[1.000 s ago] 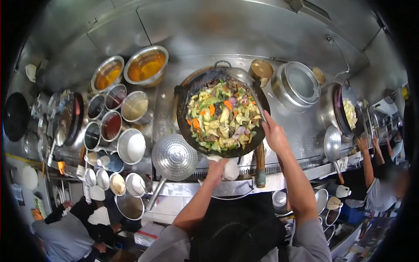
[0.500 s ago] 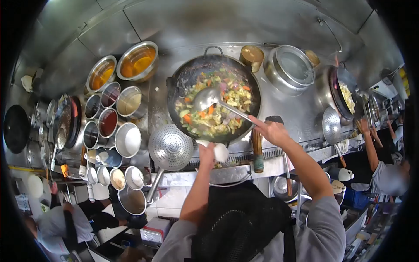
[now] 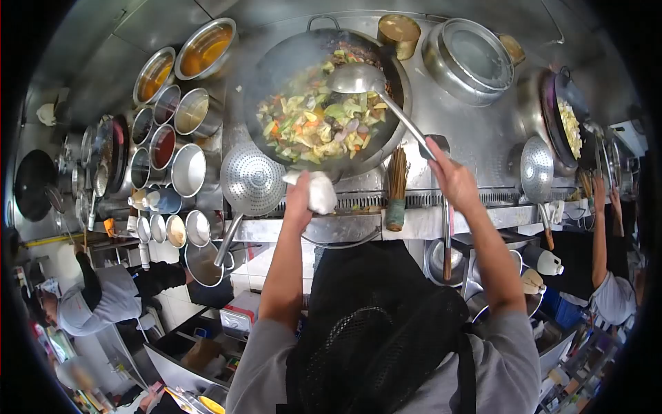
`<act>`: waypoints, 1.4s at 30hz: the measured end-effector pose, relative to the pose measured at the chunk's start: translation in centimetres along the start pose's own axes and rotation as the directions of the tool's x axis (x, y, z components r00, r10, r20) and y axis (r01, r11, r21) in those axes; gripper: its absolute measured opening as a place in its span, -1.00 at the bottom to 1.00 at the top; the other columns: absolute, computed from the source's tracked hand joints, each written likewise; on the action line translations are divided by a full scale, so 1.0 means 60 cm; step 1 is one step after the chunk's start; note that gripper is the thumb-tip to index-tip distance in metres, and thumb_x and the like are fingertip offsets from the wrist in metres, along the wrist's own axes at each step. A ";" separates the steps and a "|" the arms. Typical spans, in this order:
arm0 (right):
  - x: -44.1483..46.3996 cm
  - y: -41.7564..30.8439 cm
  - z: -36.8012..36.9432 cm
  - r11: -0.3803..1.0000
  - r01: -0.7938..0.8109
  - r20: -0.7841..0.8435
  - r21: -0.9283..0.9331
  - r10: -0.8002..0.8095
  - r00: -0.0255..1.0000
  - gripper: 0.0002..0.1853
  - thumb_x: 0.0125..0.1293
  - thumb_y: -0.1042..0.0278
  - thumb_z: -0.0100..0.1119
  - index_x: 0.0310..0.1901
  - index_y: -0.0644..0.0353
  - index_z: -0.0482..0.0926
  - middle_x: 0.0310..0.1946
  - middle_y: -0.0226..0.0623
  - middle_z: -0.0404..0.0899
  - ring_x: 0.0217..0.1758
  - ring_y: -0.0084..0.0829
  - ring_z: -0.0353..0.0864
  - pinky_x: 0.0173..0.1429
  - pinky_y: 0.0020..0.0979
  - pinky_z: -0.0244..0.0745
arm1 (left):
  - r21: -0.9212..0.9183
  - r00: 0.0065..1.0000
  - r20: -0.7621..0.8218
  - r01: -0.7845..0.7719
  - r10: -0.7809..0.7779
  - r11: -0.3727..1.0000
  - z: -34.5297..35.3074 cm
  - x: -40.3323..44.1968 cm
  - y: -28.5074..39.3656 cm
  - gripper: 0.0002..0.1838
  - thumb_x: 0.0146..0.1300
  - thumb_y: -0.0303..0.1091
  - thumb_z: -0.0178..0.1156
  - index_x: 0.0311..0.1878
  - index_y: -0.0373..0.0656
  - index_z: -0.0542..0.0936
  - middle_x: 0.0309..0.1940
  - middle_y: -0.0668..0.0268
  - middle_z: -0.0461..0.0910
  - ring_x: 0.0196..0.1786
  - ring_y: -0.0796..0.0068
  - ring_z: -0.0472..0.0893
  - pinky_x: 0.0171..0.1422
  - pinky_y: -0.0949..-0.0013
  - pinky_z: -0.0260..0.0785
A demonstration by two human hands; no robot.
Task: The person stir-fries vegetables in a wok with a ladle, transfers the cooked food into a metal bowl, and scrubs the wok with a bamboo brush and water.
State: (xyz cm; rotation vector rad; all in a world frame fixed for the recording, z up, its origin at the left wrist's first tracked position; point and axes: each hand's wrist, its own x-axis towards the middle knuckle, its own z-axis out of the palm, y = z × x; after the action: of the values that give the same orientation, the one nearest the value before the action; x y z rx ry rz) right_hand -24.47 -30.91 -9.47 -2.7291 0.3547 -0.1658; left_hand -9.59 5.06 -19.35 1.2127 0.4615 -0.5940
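Note:
A large dark wok [image 3: 383, 134] holds chopped vegetables [image 3: 321, 121], with orange, green and pale pieces among them. Steam hangs over its left part. My left hand [image 3: 297, 201] is closed on a folded white cloth [image 3: 322, 193] at the wok's near rim; whatever the cloth covers is hidden. In my right hand [image 3: 455, 183] is the handle of a metal ladle [image 3: 357, 78]. The ladle's bowl is over the far right part of the food, its rounded back facing up. A perforated strainer [image 3: 252, 178] lies just left of my left hand.
A bamboo brush [image 3: 398, 183] stands between my hands at the counter's front. Metal pots of sauce and seasoning [image 3: 163, 147] crowd the left, with two bowls of orange liquid [image 3: 205, 50] behind. A lidded pot [image 3: 469, 58] sits back right. Co-workers [image 3: 610, 297] stand on both sides.
The ladle has moved from the middle of the food to the wok's far right. The vegetables have shifted toward the near left, and more steam shows. Both hands keep their hold.

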 end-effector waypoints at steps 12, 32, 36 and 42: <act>-0.128 0.009 0.153 0.889 -0.398 -0.168 0.229 0.439 0.883 -0.42 0.61 0.17 0.06 0.60 -0.09 0.25 -0.44 0.15 0.69 -0.43 0.23 0.68 -0.31 0.17 0.55 | 0.350 0.996 0.091 -0.053 0.023 0.935 -0.298 -0.202 0.028 -0.49 0.39 -0.49 0.33 0.36 -0.29 0.43 0.17 0.20 0.62 0.18 0.33 0.64 0.35 0.18 0.48; -0.377 -0.208 0.100 0.743 -0.552 -0.369 0.379 0.668 0.646 -0.54 0.46 0.25 0.23 0.35 0.08 0.54 0.07 -0.03 0.55 0.17 0.04 0.58 0.24 -0.10 0.57 | 0.841 0.748 0.419 -0.533 0.514 0.090 -0.390 -0.047 0.017 -0.34 0.44 -0.22 0.39 0.43 -0.39 0.40 0.13 -0.03 0.50 0.06 0.15 0.58 0.14 0.18 0.53; -0.648 -0.251 0.222 0.483 -0.731 -0.235 0.482 0.875 0.423 -0.56 0.44 0.27 0.23 0.31 0.15 0.58 0.01 0.04 0.58 0.14 0.08 0.62 0.27 -0.05 0.56 | 0.611 0.566 0.753 -0.791 0.337 -0.037 -0.276 -0.110 0.023 -0.45 0.48 -0.29 0.30 0.40 -0.36 0.42 0.16 0.00 0.49 0.12 0.17 0.56 0.24 0.16 0.46; -1.004 -0.298 0.564 -0.513 -0.592 0.432 0.622 0.855 -0.287 -0.64 0.39 0.25 0.09 0.03 0.29 0.72 -0.28 -0.01 0.76 -0.42 -0.14 0.79 -0.42 -0.17 0.69 | 0.433 0.364 0.882 -0.877 -0.299 0.210 -0.146 -0.199 -0.109 -0.73 0.49 -0.45 0.23 0.18 -0.30 0.58 -0.02 0.14 0.60 0.05 0.28 0.61 0.22 0.21 0.49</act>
State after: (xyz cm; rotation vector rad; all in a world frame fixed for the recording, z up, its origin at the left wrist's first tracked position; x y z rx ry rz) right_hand -72.85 13.30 -37.68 -0.6528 2.0249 -0.2295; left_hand -23.08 14.01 -19.19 1.8034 -1.4701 -1.0100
